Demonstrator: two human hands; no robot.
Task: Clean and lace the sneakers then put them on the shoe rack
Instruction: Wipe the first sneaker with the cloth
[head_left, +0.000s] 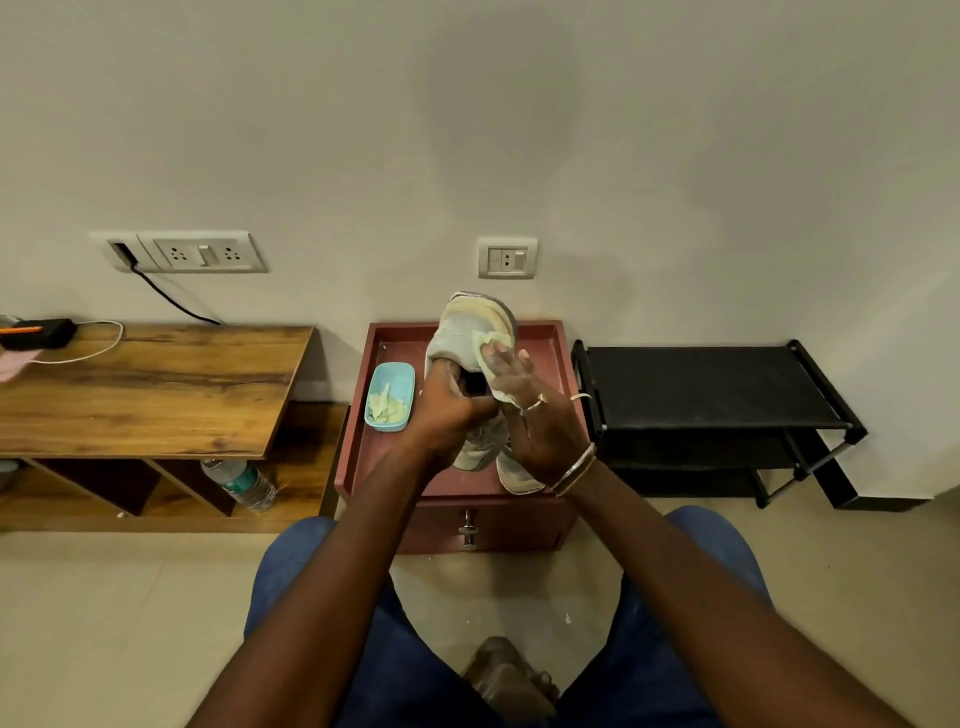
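Wiping sneaker (465, 332) w/ cloth (500, 389) over the red cabinet (371, 460): my left hand (449, 410) clamped round its collar, right hand (537, 415) flat, fingers straight, pressing cloth on. 2nd sneaker (519, 480) lies underneath, prob. unlaced, hard to tell. Cleaning's mid-way; lacing & shoe rack (701, 384) not yet done

On red cabinet (375, 457): blue dish (390, 396), one sneaker (475, 454)

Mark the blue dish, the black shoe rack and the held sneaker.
blue dish (401, 375): head view, bare inner floor.
black shoe rack (701, 384): head view, top shelf.
held sneaker (460, 335): head view, grey side.
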